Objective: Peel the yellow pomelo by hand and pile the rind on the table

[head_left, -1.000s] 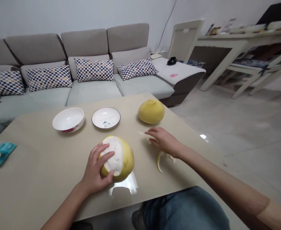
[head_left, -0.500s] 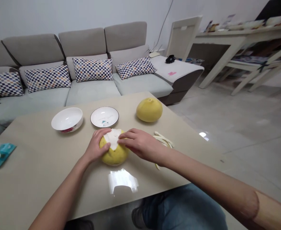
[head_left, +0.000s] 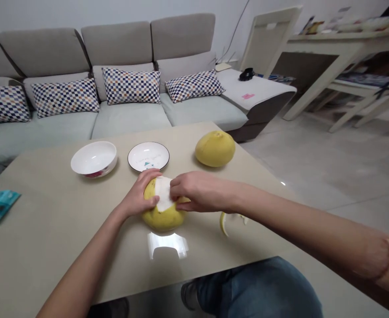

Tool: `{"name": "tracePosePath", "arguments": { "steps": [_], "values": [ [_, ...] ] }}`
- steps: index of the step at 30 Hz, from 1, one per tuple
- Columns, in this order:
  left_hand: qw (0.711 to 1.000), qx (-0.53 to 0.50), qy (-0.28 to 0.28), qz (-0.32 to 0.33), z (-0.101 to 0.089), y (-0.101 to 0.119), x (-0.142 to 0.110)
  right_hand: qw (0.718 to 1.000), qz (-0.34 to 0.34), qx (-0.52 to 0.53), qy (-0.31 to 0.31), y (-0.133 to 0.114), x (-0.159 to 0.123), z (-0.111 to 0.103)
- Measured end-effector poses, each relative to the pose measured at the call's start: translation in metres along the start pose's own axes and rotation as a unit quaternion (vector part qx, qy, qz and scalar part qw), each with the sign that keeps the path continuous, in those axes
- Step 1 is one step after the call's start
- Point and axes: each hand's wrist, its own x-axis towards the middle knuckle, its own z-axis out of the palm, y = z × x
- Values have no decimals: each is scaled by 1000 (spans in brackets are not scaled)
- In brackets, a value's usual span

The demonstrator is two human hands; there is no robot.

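Observation:
A partly peeled pomelo (head_left: 164,219) rests on the table in front of me, its white pith bare across the top. My left hand (head_left: 140,196) grips its left side, thumb on the pith and fingers over the far rim. On the right edge of the bare patch, the curled fingers of my right hand (head_left: 197,192) press against the rind; whatever they pinch is hidden behind them. Strips of peel (head_left: 224,224) lie on the table beneath my right forearm, which covers part of them.
Beyond the pomelo stand a white bowl (head_left: 94,160) and a dark-rimmed white plate (head_left: 148,157). A whole pomelo (head_left: 215,149) sits at the back right of the table (head_left: 65,234). A turquoise tissue pack (head_left: 0,210) lies at the left; a grey sofa (head_left: 128,121) runs behind.
The view has shifted slightly. My right fingers have curled in tighter at the edge of the rind, and my forearm now covers more of the peel strips. My left hand keeps its hold.

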Motion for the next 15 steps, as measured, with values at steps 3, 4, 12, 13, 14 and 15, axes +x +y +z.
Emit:
{"name": "tracePosePath", "arguments": {
  "steps": [3,4,12,13,14,15],
  "values": [
    [1000,-15,22,-6,2,-2,-1,999,22,-23,-9,-6,3,0],
    [999,-19,31,-11,2,-3,-1,999,26,-32,-5,-8,3,2],
    [998,-33,41,-40,0,-11,-2,989,-3,-147,-25,-19,15,1],
    [998,-34,41,-41,0,-11,-1,987,-2,-160,-35,-21,18,0],
    [998,-33,41,-42,-1,-12,0,984,2,-170,-45,-24,21,-2],
    [998,-33,41,-42,-1,-12,0,983,9,-177,-54,-26,24,-3]
  ]
}}
